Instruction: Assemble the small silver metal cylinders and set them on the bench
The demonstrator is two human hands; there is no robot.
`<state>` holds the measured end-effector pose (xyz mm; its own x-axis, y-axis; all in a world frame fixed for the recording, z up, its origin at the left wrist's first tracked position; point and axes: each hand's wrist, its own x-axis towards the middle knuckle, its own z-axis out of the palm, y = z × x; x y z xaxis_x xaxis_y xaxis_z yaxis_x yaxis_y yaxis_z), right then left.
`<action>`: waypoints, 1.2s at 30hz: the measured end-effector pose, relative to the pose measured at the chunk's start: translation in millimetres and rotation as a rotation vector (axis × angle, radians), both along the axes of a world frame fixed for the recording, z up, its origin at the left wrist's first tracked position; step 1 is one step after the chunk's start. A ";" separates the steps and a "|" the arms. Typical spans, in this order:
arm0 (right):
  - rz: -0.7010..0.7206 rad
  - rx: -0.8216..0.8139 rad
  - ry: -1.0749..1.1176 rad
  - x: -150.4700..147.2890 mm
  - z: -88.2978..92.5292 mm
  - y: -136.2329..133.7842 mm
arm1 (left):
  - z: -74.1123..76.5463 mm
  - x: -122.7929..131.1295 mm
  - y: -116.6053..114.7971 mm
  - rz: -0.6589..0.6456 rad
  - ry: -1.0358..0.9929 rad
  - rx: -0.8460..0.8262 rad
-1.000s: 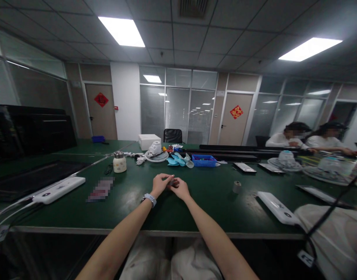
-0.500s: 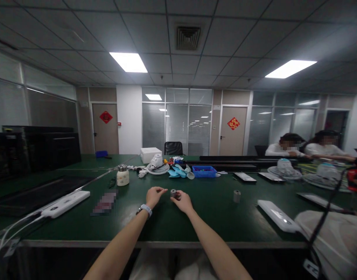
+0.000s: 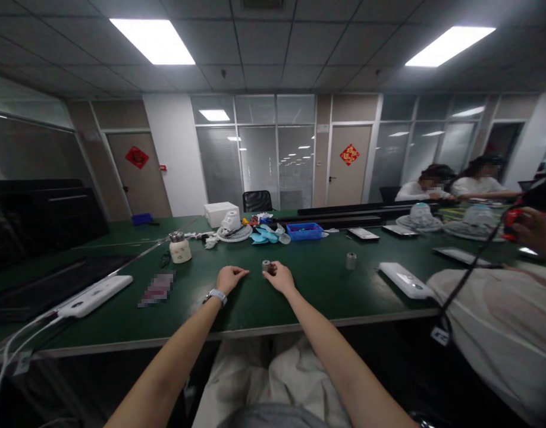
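Both my hands rest on the green table point(image 3: 300, 297). My right hand point(image 3: 278, 276) is closed around a small grey cylinder point(image 3: 266, 266), which stands at my fingertips. My left hand point(image 3: 229, 277), with a watch on its wrist, lies a little to the left with its fingers curled in; whether it holds anything I cannot make out. A second small grey cylinder point(image 3: 351, 260) stands alone further right on the table.
Two white power strips point(image 3: 94, 295) point(image 3: 404, 280) lie left and right. Behind are a cream jar point(image 3: 180, 248), a white fan point(image 3: 231, 229), light blue fan blades point(image 3: 267, 235) and a blue tray point(image 3: 304, 231). A person in white point(image 3: 500, 333) sits close on my right; others work further back.
My hands were joined around the small cylinder; they have since parted, the left drawing away to the left while the right keeps the cylinder. My view swung up and back down.
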<state>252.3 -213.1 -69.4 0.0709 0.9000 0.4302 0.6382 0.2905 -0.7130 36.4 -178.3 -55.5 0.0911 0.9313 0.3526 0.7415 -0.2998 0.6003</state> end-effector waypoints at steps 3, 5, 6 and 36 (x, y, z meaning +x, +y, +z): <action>-0.002 -0.011 -0.012 -0.3 0.1 0.7 | -0.3 -0.1 1.2 -0.004 -0.016 -0.021; -0.005 -0.014 -0.043 -1.9 1.5 2.7 | -0.9 -0.6 2.6 -0.007 -0.030 -0.040; -0.002 -0.016 -0.063 -2.3 2.7 4.4 | -1.3 -0.9 3.4 -0.005 -0.044 -0.046; -0.912 -0.037 0.141 168.5 15.4 36.9 | -6.0 -7.7 17.2 0.163 -0.278 -0.034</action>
